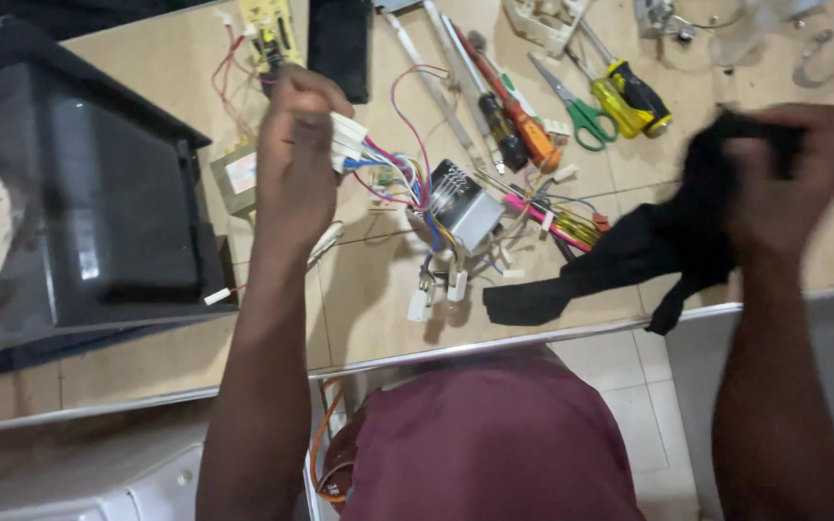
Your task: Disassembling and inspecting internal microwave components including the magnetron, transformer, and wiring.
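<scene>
Head camera, looking steeply down over a work table.

One view only, worn on the person's head and aimed almost straight down, so the table edge (533, 338) runs across the lower middle at a slight tilt and the person's own shirt and the floor tiles show below it. It sits close: both forearms rise from the bottom of the frame and fill much of it. Above the table edge lies the tabletop; up and left of it a black appliance (98, 193) is cut by the frame's left side, and far above it tools run out at the top. No second view shares the scene.
</scene>
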